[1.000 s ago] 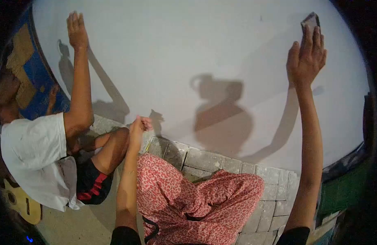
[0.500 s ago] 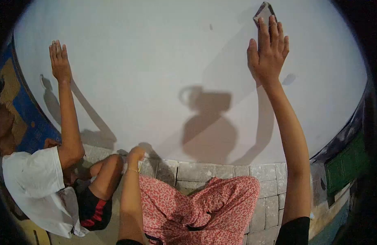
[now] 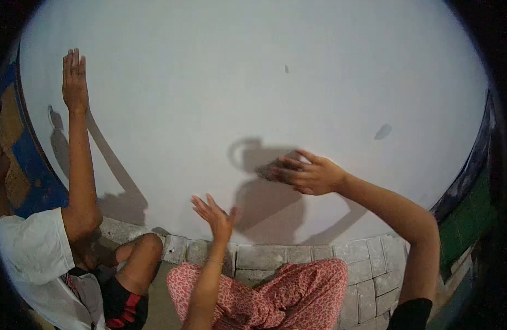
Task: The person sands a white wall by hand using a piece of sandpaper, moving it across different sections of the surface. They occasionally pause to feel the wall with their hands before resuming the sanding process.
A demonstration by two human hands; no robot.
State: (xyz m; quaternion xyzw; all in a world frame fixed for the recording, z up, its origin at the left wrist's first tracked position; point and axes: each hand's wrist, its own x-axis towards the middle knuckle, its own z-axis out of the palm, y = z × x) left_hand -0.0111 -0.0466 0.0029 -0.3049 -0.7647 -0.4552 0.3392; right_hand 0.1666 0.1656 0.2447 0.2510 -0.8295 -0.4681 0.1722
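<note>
My right hand [image 3: 314,173] is in front of the white wall [image 3: 171,99], its fingers curled round a dark, greyish flat piece [image 3: 270,169] that is blurred by motion. Lower and to the left, my left hand [image 3: 216,215] is raised near the bottom of the wall with its fingers spread and nothing in it. A thin bracelet circles the left wrist. Shadows of a head and arms fall on the wall between and behind my hands.
At the left a person in a white shirt [image 3: 33,247] sits with one hand [image 3: 75,88] raised against the wall. Grey paving bricks [image 3: 264,256] run along the wall's foot. Patterned red trousers [image 3: 314,286] cover my folded legs. A green surface [image 3: 465,220] stands at the right.
My right hand has come down and left from high on the wall, bringing the flat piece. My left hand has risen from beside my knee and its fingers have spread.
</note>
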